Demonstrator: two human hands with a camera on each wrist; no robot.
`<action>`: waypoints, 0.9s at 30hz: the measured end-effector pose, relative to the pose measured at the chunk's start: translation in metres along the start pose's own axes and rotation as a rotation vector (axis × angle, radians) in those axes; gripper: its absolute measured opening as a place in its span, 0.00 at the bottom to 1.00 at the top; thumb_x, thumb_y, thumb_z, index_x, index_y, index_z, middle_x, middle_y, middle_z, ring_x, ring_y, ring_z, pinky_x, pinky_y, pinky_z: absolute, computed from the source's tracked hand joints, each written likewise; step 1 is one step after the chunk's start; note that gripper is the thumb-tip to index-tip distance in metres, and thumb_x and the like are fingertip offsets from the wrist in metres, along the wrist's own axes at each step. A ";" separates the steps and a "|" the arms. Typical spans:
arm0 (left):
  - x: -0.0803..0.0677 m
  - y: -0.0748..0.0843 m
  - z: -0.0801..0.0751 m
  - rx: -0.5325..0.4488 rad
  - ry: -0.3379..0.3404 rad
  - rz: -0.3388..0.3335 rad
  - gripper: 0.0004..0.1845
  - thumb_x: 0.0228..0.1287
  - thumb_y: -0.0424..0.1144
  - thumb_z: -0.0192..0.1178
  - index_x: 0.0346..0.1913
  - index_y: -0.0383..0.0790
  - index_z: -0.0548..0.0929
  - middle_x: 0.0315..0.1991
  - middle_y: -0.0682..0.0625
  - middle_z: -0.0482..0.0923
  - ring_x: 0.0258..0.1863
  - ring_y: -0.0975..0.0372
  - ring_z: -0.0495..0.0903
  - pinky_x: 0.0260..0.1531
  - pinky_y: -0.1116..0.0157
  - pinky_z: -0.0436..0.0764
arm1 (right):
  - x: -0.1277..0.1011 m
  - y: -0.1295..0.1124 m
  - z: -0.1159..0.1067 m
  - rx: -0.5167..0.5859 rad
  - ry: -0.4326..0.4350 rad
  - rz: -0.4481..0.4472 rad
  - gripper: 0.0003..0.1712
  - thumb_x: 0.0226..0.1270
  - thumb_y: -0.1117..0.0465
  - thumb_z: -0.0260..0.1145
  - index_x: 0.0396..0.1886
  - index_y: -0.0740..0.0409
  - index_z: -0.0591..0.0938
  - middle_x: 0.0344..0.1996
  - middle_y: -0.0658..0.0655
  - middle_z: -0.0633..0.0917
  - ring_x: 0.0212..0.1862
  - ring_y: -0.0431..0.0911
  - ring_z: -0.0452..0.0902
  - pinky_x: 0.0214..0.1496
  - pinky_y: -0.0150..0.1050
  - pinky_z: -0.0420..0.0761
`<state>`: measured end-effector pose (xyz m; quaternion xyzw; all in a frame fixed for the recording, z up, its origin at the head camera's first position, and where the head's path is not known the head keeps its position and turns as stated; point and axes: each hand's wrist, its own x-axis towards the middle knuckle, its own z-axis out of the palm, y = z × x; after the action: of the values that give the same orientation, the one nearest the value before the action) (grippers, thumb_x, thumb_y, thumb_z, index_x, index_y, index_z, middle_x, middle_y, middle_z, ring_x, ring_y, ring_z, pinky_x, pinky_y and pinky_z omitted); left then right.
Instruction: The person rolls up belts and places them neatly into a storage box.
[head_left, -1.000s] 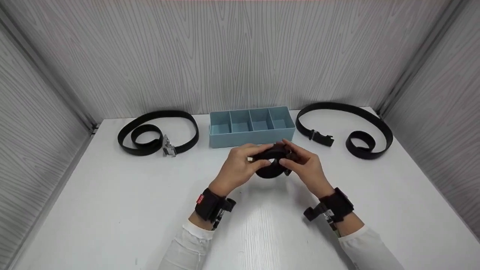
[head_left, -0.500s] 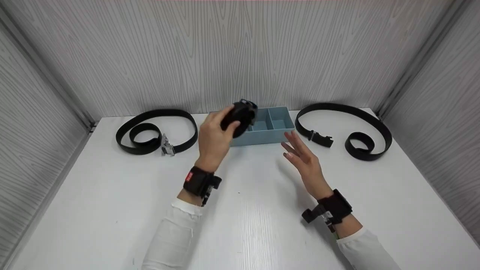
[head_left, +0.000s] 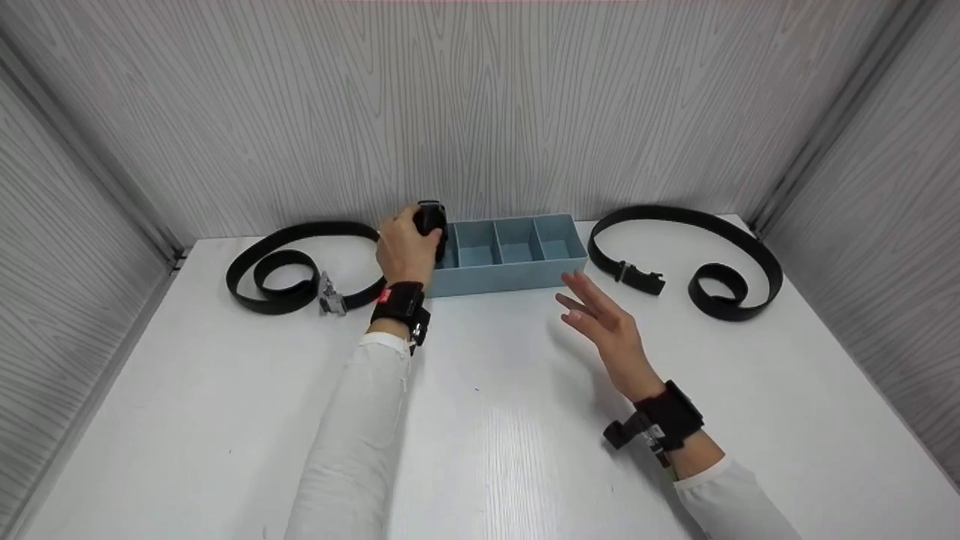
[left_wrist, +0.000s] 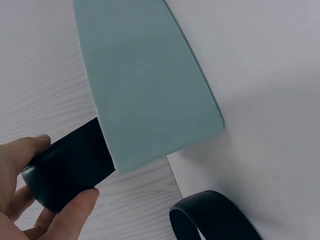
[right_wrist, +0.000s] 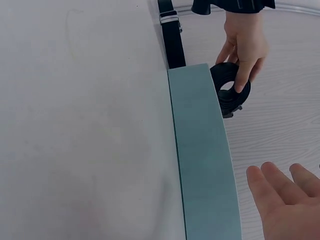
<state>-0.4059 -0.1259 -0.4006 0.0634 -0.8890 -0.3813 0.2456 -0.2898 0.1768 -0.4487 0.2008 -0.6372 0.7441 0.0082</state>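
Observation:
My left hand (head_left: 403, 246) grips a black belt (head_left: 430, 219) rolled into a tight coil. It holds the coil at the leftmost compartment of a pale blue four-sided organizer box (head_left: 502, 278), with the buckle towards the back wall. In the left wrist view, thumb and fingers pinch the coiled belt (left_wrist: 70, 167), part of which is hidden behind the box wall (left_wrist: 150, 90). The right wrist view shows the coil's round hole and its stacked layers just above the box rim. In front of the box, my right hand (head_left: 616, 341) hovers with fingers extended, holding nothing.
Left of the box lies a loosely curled black belt (head_left: 304, 229) with a silver buckle (head_left: 331, 294), partly behind the left hand. Another black belt (head_left: 686, 214) curls at the right, its dark buckle (head_left: 641, 277) near the box. A wood-grain wall (head_left: 480, 105) stands behind.
Both hands held the coiled belt at first; the right let go and stayed near its place. My left hand carried the coil left and back to the box's leftmost compartment.

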 end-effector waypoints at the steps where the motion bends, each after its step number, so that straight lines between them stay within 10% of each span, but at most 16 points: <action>1: 0.000 0.000 0.004 0.019 -0.005 0.002 0.25 0.67 0.40 0.72 0.64 0.36 0.82 0.56 0.33 0.81 0.53 0.43 0.83 0.52 0.47 0.82 | 0.000 0.000 -0.001 0.001 0.001 0.000 0.37 0.79 0.68 0.61 0.83 0.58 0.60 0.78 0.59 0.68 0.76 0.59 0.66 0.70 0.43 0.75; 16: -0.009 0.005 0.028 0.262 -0.129 0.072 0.26 0.71 0.37 0.68 0.65 0.28 0.72 0.63 0.29 0.68 0.56 0.39 0.78 0.46 0.45 0.84 | 0.005 -0.011 -0.021 -0.119 0.213 0.059 0.25 0.78 0.65 0.65 0.71 0.66 0.76 0.67 0.62 0.81 0.65 0.50 0.80 0.65 0.40 0.79; 21: -0.021 0.005 0.016 0.184 -0.099 0.160 0.25 0.73 0.36 0.64 0.66 0.27 0.72 0.68 0.31 0.61 0.61 0.40 0.74 0.48 0.47 0.84 | 0.027 -0.020 -0.066 -0.494 0.373 0.084 0.20 0.76 0.63 0.66 0.64 0.64 0.82 0.63 0.64 0.83 0.64 0.50 0.79 0.66 0.38 0.76; 27: -0.054 0.009 -0.004 0.134 -0.106 0.360 0.12 0.72 0.34 0.61 0.54 0.32 0.80 0.65 0.37 0.67 0.58 0.46 0.78 0.43 0.51 0.84 | 0.037 -0.025 -0.150 -1.117 0.418 0.118 0.26 0.68 0.63 0.66 0.63 0.70 0.80 0.65 0.74 0.77 0.70 0.70 0.68 0.72 0.65 0.62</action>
<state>-0.3558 -0.1063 -0.4127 -0.1006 -0.9210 -0.2742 0.2576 -0.3604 0.3151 -0.4292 -0.0204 -0.9268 0.3197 0.1963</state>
